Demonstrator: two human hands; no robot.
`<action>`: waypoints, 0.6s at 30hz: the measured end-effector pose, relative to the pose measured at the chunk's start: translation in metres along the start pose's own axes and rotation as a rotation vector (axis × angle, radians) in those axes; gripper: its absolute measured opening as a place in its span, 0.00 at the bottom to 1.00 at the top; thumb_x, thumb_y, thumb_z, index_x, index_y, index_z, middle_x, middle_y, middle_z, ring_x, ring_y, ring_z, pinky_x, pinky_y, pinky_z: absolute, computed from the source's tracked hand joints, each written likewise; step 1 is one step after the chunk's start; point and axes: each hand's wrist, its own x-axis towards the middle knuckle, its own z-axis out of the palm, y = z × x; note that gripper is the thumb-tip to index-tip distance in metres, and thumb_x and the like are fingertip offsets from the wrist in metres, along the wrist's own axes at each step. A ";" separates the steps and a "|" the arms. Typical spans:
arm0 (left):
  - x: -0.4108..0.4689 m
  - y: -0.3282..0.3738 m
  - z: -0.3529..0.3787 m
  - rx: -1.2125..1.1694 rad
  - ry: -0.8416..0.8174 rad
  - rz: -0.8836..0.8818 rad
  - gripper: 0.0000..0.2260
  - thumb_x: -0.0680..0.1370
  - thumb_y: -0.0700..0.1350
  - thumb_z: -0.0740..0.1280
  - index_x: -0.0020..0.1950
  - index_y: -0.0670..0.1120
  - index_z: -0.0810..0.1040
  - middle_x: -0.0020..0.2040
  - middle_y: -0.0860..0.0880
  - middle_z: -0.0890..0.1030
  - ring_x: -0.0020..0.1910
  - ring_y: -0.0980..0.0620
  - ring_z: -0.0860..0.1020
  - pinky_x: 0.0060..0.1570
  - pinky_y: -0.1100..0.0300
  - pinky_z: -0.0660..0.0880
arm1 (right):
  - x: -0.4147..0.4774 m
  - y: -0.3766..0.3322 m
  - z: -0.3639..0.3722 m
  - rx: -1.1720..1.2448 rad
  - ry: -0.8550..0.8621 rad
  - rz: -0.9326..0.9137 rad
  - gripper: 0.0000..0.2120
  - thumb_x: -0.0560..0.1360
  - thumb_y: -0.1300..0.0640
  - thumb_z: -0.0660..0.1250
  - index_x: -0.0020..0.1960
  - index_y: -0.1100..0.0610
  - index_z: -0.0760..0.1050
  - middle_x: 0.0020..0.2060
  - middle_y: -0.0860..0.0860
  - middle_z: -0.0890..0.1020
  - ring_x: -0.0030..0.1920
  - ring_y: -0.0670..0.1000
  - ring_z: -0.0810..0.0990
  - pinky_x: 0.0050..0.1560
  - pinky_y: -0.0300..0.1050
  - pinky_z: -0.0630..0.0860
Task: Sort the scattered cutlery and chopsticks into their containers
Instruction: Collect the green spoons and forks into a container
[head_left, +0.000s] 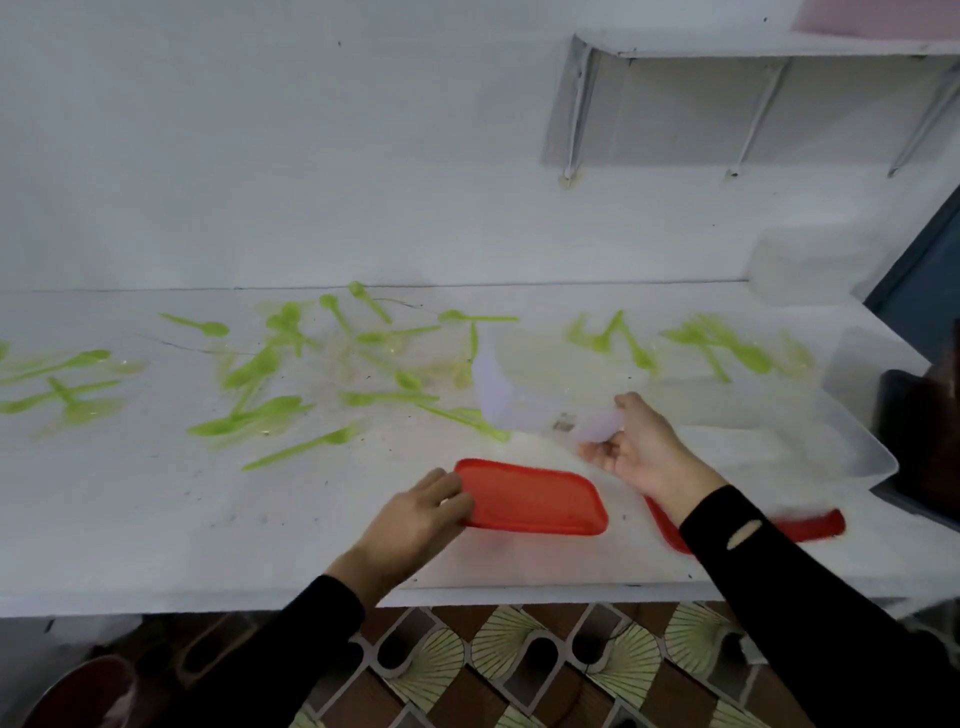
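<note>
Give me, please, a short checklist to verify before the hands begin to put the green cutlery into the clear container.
1. Clear container open: ok, the left hand holds the red lid apart from it.
2. Container resting flat: cannot tell, the right hand grips its near edge and it is blurred.
3. A hand free for picking: not ok, both hold something.
4. Green cutlery in view: ok, scattered on the table beyond the hands.
5. Chopsticks found: cannot tell, none shows clearly.

The white table (156, 519) carries green plastic cutlery (270, 410) scattered from nine to two o'clock, a clear tub (857, 447) at three, a red lid (823, 525) at four.
</note>
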 end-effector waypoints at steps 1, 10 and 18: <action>0.003 0.006 0.011 -0.030 -0.031 0.036 0.06 0.76 0.45 0.67 0.45 0.47 0.70 0.44 0.50 0.71 0.42 0.51 0.70 0.26 0.53 0.72 | 0.003 0.015 -0.004 -0.047 0.028 0.004 0.13 0.82 0.53 0.54 0.52 0.63 0.70 0.42 0.61 0.75 0.36 0.56 0.74 0.22 0.41 0.76; 0.002 0.015 0.051 -0.078 -0.053 0.038 0.16 0.81 0.53 0.63 0.40 0.45 0.79 0.41 0.50 0.76 0.41 0.51 0.74 0.32 0.56 0.75 | -0.008 0.061 -0.046 -0.776 0.196 -0.409 0.16 0.79 0.58 0.57 0.64 0.65 0.68 0.29 0.50 0.70 0.29 0.49 0.72 0.33 0.52 0.75; 0.004 0.029 0.052 -0.190 -0.030 -0.200 0.15 0.77 0.55 0.66 0.36 0.46 0.77 0.38 0.52 0.75 0.39 0.54 0.72 0.35 0.59 0.73 | -0.014 0.066 -0.055 -1.213 0.195 -0.550 0.28 0.79 0.61 0.57 0.77 0.62 0.53 0.59 0.58 0.76 0.46 0.56 0.79 0.43 0.45 0.70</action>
